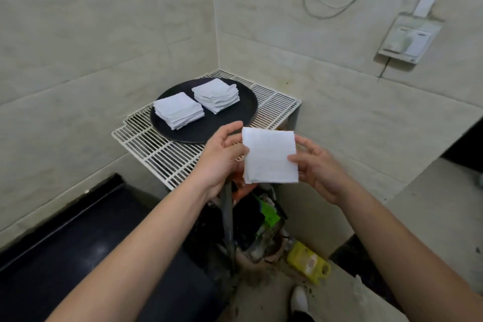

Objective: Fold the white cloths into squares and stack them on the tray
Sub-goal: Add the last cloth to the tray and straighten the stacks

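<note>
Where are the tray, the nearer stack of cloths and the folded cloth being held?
tray [190, 131]: head view, bare dark surface near its front rim.
nearer stack [177, 110]: head view, middle of the top cloth.
folded cloth [269, 155]: head view, middle of its front face.

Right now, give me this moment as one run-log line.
cloth: folded square, in air | left hand: holds left edge | right hand: pinches right edge | tray: two stacks

A wide-angle camera on the person's head faced forward and down into a pale tiled wall corner [215, 34]. It sat close above the left hand [222, 157] and right hand [318, 167], which pinched a folded white cloth square [269, 157] mid-frame; a round black tray [198, 128] on a white wire-grid rack [156, 154] lay beyond.
</note>
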